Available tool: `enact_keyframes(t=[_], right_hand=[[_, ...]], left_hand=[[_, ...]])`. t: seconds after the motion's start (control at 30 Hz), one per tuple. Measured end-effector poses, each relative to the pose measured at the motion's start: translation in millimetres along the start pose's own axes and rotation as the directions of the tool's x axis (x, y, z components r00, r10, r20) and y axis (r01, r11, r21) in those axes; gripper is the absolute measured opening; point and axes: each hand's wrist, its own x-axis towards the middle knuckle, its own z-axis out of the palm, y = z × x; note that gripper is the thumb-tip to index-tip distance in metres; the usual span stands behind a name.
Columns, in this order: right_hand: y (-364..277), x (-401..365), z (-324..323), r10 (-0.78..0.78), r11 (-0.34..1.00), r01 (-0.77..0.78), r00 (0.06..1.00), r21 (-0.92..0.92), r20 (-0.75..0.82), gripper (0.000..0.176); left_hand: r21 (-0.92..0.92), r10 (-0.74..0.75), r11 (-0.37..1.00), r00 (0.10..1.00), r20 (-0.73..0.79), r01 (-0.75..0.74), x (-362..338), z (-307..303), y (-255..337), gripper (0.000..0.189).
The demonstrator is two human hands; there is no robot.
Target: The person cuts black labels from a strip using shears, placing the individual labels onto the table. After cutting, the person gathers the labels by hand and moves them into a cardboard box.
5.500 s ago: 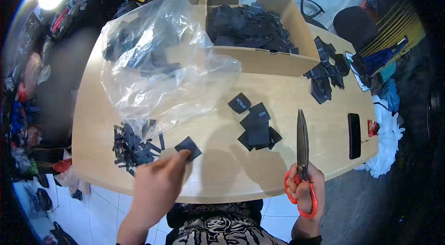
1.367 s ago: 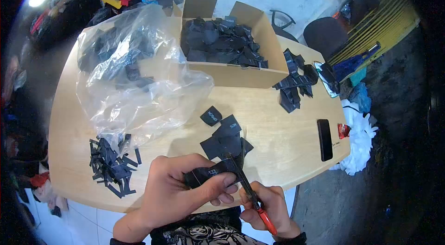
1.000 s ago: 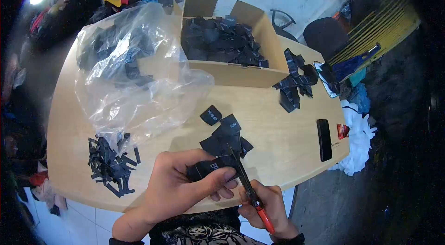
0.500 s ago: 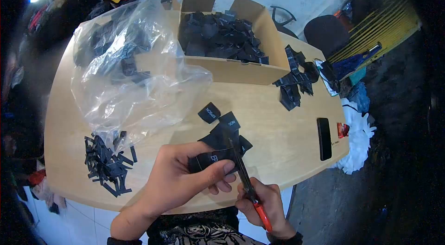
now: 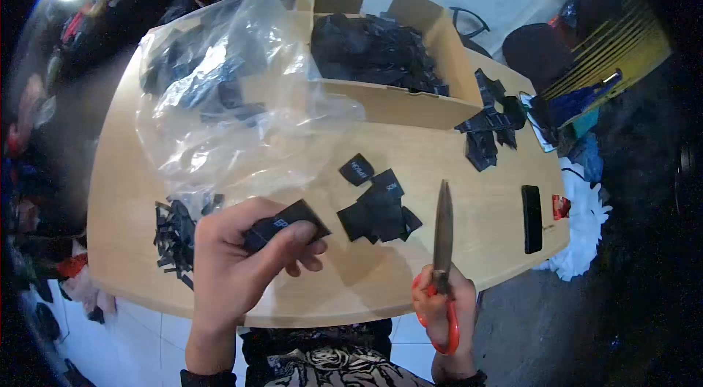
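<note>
My left hand (image 5: 245,255) is closed on a black fabric label (image 5: 294,215) with white lettering, the thumb pressed over its face. In my right hand (image 5: 448,306) is a pair of scissors (image 5: 443,240) with red handles; the blades are together and point away from me. Between the two hands, several black labels (image 5: 381,207) lie overlapped on the table, and one label (image 5: 356,169) printed with white letters sits just beyond them. A heap of thin black strips (image 5: 173,237) lies beside my left hand, which partly hides it.
An open cardboard box (image 5: 410,105) full of black pieces stands at the back of the table (image 5: 469,270). Left of it rests a clear plastic bag (image 5: 242,145) with dark pieces inside. More joined black pieces (image 5: 487,123), a phone (image 5: 532,218) and a small red packet (image 5: 560,207) lie at right.
The scissors have moved right and away from the label, and their blades have come upright. My left hand has shifted left with the label, uncovering more of the pile on the table.
</note>
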Motion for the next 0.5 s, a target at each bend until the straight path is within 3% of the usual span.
enact_keyframes(t=[0.03, 0.07, 0.1, 0.17, 0.2, 0.33, 0.47, 0.5], right_hand=[[-0.5, -0.5, -1.8, 0.013, 0.995, -0.012, 1.000, 0.103, -0.011, 0.030], [2.4, -0.9, -3.7, -0.093, 0.987, 0.089, 0.996, 0.131, 0.018, 0.035], [2.0, -0.9, -3.8, -0.101, 0.989, 0.102, 0.995, 0.106, -0.018, 0.038], [6.1, 1.2, -5.9, -0.171, 0.980, 0.175, 0.984, 0.096, -0.045, 0.043], [8.7, 2.7, -6.2, -0.169, 0.980, 0.172, 0.985, 0.099, -0.041, 0.043], [6.5, 4.5, -1.0, -0.177, 0.975, 0.181, 0.983, 0.130, -0.040, 0.048], [9.0, -2.4, -4.0, -0.184, 0.975, 0.184, 0.983, 0.126, -0.010, 0.042], [8.6, -5.1, -3.8, -0.174, 0.981, 0.174, 0.985, 0.084, -0.005, 0.041]], left_hand=[[0.131, 0.066, 0.990, 0.997, -0.033, -0.061, -6.5, -10.8, -3.5, 0.006], [0.260, 0.131, 0.959, 0.990, -0.054, -0.113, -13.2, -20.1, -9.2, 0.006], [0.275, 0.127, 0.956, 0.990, -0.061, -0.106, -20.0, -24.8, -15.2, 0.006], [0.691, 0.330, 0.707, 0.934, -0.134, -0.150, -32.8, -30.6, -30.3, 0.007], [0.755, 0.354, 0.636, 0.930, -0.101, -0.160, -38.6, -30.5, -38.9, 0.012], [0.782, 0.315, 0.577, 0.948, 0.052, -0.235, -42.8, -21.8, -73.6, 0.017], [0.665, 0.303, 0.672, 0.941, 0.154, -0.325, -23.5, 9.1, -67.9, 0.017], [0.507, 0.194, 0.826, 0.969, 0.155, -0.247, -18.2, 19.3, -62.8, 0.017]])
